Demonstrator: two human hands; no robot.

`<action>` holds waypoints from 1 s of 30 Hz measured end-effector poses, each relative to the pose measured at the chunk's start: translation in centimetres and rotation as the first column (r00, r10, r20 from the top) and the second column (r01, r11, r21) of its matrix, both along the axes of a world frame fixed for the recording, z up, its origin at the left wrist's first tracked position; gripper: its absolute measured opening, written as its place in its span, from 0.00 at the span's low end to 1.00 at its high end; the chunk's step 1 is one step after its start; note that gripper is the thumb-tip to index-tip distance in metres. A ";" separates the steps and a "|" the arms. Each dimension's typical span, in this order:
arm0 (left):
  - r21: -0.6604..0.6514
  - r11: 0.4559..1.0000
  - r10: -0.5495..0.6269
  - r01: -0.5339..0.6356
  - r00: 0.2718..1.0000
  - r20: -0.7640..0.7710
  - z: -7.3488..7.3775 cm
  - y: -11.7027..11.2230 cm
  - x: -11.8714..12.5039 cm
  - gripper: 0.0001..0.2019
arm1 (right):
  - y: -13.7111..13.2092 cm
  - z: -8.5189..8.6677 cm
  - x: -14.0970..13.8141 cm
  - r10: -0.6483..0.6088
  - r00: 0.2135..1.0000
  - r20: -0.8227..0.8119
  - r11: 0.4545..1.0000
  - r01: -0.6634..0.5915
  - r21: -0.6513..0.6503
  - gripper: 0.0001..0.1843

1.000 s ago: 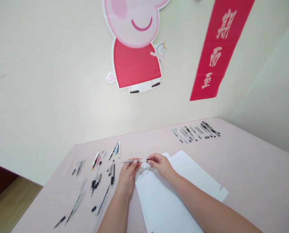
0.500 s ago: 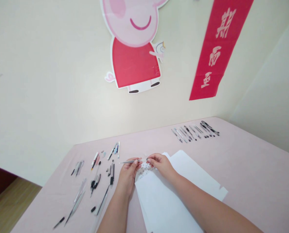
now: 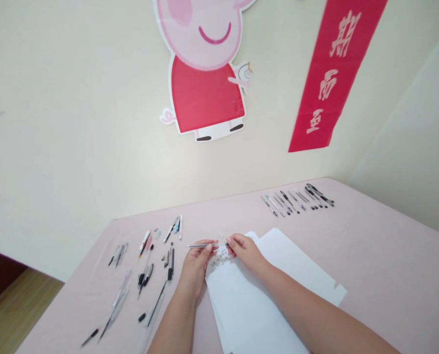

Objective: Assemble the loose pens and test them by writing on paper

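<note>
My left hand (image 3: 194, 266) and my right hand (image 3: 244, 250) meet above the far edge of a stack of white paper (image 3: 264, 300). Between them they pinch a thin pen (image 3: 204, 245) that lies level, its tip pointing left. The left fingers grip its middle, the right fingers hold its right end. Small scribbles mark the paper just under the hands.
Loose pens and pen parts (image 3: 145, 275) are scattered on the pink table (image 3: 382, 275) left of my hands. A neat row of pens (image 3: 297, 199) lies at the far right near the wall. A cartoon pig cutout and a red banner hang on the wall.
Both hands stay on the pen; it has shifted very slightly to the right and the right hand sits a little lower. Nothing else has moved.
</note>
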State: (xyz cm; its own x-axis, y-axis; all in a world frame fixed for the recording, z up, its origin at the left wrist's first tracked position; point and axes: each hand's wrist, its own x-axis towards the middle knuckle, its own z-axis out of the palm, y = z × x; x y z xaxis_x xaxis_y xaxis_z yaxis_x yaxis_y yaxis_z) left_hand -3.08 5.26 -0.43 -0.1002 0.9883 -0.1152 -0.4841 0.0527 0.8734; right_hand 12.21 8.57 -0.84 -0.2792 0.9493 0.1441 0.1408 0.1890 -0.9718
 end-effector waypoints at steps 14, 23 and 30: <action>0.032 0.999 -0.034 0.034 0.999 -0.024 0.5 -0.4 0.1 0.10 | 0.1 -0.5 -0.1 -0.006 1.000 -0.019 0.995 0.005 -0.099 0.30; 0.020 0.996 0.086 -0.086 0.996 -0.019 0.5 0.0 -0.1 0.12 | -0.2 0.2 0.1 0.043 0.998 -0.048 0.999 -0.042 0.013 0.18; 0.024 0.999 0.034 -0.034 0.999 -0.019 0.7 -0.3 0.0 0.11 | -0.2 0.0 0.1 0.070 0.996 -0.054 0.997 -0.070 0.015 0.12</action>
